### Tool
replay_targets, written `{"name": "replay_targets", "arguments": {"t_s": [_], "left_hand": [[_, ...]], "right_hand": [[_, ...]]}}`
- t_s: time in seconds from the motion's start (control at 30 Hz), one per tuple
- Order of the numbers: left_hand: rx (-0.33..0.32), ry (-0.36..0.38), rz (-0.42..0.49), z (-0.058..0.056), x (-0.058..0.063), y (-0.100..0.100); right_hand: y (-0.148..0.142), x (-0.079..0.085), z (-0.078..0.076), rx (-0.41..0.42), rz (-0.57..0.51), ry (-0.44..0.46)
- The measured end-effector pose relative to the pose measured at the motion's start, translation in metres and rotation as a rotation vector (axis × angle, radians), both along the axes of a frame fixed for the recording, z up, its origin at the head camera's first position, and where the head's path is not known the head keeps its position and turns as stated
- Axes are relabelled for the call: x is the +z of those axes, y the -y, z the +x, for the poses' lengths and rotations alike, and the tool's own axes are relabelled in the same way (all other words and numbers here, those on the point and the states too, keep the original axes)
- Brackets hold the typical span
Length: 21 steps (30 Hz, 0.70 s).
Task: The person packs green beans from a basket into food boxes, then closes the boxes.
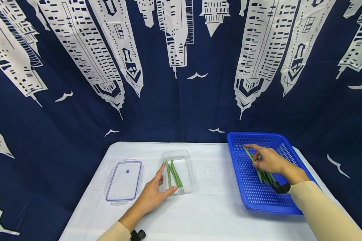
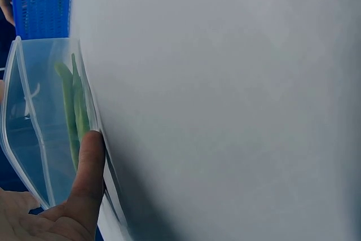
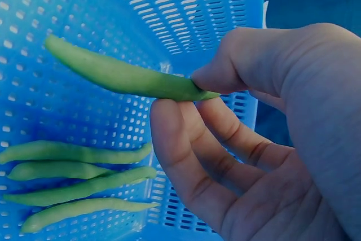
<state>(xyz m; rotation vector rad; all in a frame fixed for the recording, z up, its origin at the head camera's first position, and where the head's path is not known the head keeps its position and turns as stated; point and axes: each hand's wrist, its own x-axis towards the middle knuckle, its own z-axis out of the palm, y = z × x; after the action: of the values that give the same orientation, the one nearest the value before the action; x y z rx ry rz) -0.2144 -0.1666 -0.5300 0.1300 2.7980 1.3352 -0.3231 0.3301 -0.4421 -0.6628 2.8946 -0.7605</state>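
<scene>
My right hand (image 1: 269, 161) pinches a green bean (image 3: 121, 76) by one end, between thumb and fingertips, above the blue plastic basket (image 1: 243, 198). Below it, several more green beans (image 3: 84, 176) lie side by side on the basket's perforated floor. A clear plastic container (image 1: 186, 190) stands left of the basket, with a few green beans (image 1: 175, 172) lying lengthwise in it. At its near left corner is my left hand (image 1: 152, 195), index finger along the left side and straight thumb (image 2: 90, 159) against the near wall.
A clear lid (image 1: 123, 180) with a blue-purple seal lies flat left of the container. White cloth (image 1: 211, 207) covers the table. Behind it hangs a navy curtain (image 1: 181, 107) printed with white buildings.
</scene>
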Motion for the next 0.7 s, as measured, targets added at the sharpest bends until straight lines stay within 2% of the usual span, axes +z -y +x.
{"name": "replay_targets", "arguments": {"t_s": [0.33, 0.7], "left_hand": [[-0.001, -0.013, 0.003, 0.0, 0.002, -0.001], [-0.001, -0.012, 0.006, 0.001, 0.003, -0.002]], "right_hand": [[0.011, 0.014, 0.007, 0.002, 0.003, -0.042], [0.03, 0.031, 0.015, 0.02, 0.015, -0.024]]}}
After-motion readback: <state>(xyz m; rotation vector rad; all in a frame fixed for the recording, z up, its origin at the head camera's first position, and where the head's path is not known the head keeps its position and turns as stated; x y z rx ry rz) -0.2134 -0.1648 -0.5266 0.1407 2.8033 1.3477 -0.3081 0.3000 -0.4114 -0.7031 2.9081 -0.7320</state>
